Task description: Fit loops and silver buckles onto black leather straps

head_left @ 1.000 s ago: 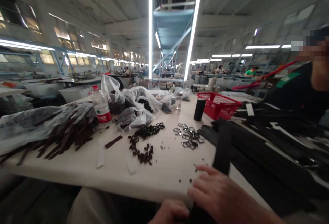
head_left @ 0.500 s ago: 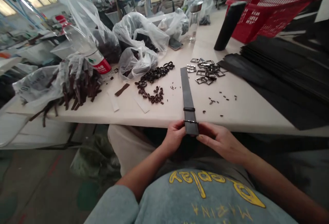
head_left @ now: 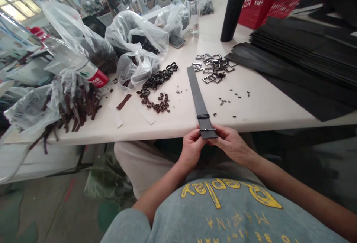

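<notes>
A dark grey belt strap (head_left: 197,96) runs from the table over its front edge towards me. Near its close end sit a dark keeper loop (head_left: 203,116) and a metal buckle (head_left: 207,129). My left hand (head_left: 193,144) is closed on the left side of that end, by the buckle. From the right, my right hand (head_left: 230,142) grips the same end, its fingers partly under the strap. Loose buckles (head_left: 214,68) lie in a heap beyond the strap. Several tiny dark metal pieces (head_left: 221,101) are scattered to its right, and small dark loops (head_left: 160,79) to its left.
Clear plastic bags (head_left: 136,31), a glass bottle (head_left: 193,9) and a phone (head_left: 177,41) stand or lie farther back. Dark strips (head_left: 301,64) are stacked at right, near a black cylinder (head_left: 234,10) and a red basket (head_left: 253,7). Wrapped brown strips (head_left: 80,113) overhang the table's left front.
The camera view has shifted a little. The strap's near end has tilted and flattened in my hands, and my left fingers have come closer under it.
</notes>
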